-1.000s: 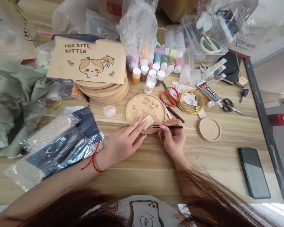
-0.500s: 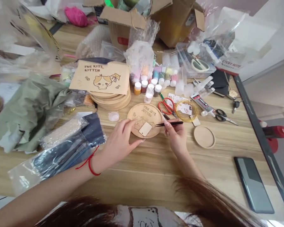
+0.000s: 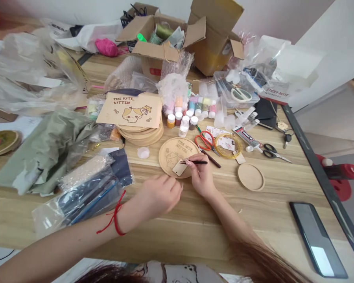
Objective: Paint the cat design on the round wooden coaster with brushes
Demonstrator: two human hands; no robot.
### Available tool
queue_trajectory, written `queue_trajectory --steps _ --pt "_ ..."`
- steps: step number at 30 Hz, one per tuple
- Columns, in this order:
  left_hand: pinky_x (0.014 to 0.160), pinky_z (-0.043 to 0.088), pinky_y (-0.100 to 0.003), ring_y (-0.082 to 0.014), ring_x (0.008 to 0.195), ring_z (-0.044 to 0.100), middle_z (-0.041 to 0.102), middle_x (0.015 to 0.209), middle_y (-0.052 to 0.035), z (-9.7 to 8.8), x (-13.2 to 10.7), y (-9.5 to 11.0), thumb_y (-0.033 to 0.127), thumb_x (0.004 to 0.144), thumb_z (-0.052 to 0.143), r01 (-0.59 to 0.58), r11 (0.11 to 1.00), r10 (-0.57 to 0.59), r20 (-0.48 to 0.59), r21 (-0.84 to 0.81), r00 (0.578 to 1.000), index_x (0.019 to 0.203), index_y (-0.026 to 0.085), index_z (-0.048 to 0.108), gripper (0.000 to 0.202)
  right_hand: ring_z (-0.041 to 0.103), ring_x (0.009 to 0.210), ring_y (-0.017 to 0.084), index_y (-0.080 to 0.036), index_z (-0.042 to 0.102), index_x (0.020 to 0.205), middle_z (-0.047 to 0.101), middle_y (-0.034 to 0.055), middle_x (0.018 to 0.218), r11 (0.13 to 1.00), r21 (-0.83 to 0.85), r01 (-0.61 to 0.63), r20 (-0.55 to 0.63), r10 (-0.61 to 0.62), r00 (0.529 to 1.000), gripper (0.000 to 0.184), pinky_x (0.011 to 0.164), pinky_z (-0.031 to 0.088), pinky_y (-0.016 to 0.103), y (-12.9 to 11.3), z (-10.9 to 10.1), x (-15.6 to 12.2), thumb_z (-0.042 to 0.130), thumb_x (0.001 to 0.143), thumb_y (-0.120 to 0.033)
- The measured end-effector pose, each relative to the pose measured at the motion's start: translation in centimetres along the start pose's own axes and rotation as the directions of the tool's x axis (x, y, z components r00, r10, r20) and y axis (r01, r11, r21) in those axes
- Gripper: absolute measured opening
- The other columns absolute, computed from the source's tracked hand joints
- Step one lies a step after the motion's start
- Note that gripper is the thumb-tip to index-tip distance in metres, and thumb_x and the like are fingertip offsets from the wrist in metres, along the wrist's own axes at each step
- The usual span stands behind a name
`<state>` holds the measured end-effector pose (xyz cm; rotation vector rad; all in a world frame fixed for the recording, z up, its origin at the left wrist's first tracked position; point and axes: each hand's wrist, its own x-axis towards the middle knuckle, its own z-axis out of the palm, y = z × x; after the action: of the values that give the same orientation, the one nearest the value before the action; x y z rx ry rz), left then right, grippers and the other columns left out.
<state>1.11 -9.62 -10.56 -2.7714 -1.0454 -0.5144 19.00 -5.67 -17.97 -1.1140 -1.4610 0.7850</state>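
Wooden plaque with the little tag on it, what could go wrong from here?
The small wooden tag sits on the round wooden plaque with the left hand off it, so it might slide. The slim black tool in the right hand could mark the plaque's lettering.

Messy craft table here, a light wood-grain one (image 3: pixel 194 232), and it all kinda orbits the engraved round wooden disc (image 3: pixel 174 155). Just behind and left of that disc is a stack of plain wooden discs (image 3: pixel 141 134), with little paint jars (image 3: pixel 179 120) straight behind it. To its right you've got red-handled scissors (image 3: pixel 205 141), a coil of gold wire (image 3: pixel 227 146), then a blank wooden coaster (image 3: pixel 250 177) and black-handled scissors (image 3: pixel 273 152). Way off to the right, a phone (image 3: pixel 318 239) lies flat. Left of the disc: a crumpled green cloth (image 3: pixel 44 153) and a clear plastic bag (image 3: pixel 85 192). Well behind it sits an open cardboard box (image 3: pixel 162 51).
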Motion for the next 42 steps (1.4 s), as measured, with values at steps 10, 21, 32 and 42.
queue_trajectory --steps 10,21,32,42 --pt "0.056 0.046 -0.027 -0.0174 0.069 0.069 0.074 0.084 -0.0038 3.6 -1.7 -0.9 0.037 0.092 0.058 0.395 0.902 -0.391 0.056 -0.174 0.919 0.100 0.018 0.062 0.022 0.064 0.076 0.018 -0.022 0.054 0.093 0.059 0.0033 0.088 0.989 0.074 -0.131 -0.044 0.134 0.990 0.012 0.067 0.054 0.035 -0.5 0.1 -0.2 0.060 0.091 -0.033" --pt "0.052 0.040 -0.025 -0.0147 0.058 0.066 0.071 0.072 -0.0010 5.0 -2.4 -0.9 0.045 0.091 0.058 0.530 0.821 -0.526 0.080 -0.211 0.847 0.111 0.017 0.060 0.034 0.066 0.068 0.017 -0.022 0.055 0.090 0.063 0.0023 0.083 0.952 0.105 -0.288 -0.079 0.297 0.952 0.021 0.070 0.054 0.036 -1.9 0.0 -0.3 0.065 0.087 -0.041" --pt "0.051 0.040 -0.024 -0.0125 0.052 0.062 0.064 0.062 0.0065 6.1 -2.6 -1.1 0.042 0.087 0.065 0.587 0.743 -0.594 0.087 -0.320 0.800 0.107 0.021 0.058 0.030 0.064 0.064 0.017 -0.022 0.055 0.085 0.070 0.0028 0.079 0.896 0.192 -0.401 -0.080 0.422 0.903 0.025 0.068 0.052 0.034 -3.5 0.1 0.4 0.067 0.083 -0.044" --pt "0.050 0.043 -0.020 -0.0098 0.053 0.061 0.064 0.062 0.0065 5.9 -2.7 -1.2 0.039 0.087 0.066 0.467 0.730 -0.532 0.012 -0.499 0.846 0.103 0.020 0.056 0.027 0.061 0.059 0.013 -0.020 0.059 0.083 0.067 0.0000 0.074 0.873 0.242 -0.424 -0.090 0.455 0.886 0.021 0.065 0.050 0.031 -4.7 -1.0 -0.8 0.069 0.084 -0.037"
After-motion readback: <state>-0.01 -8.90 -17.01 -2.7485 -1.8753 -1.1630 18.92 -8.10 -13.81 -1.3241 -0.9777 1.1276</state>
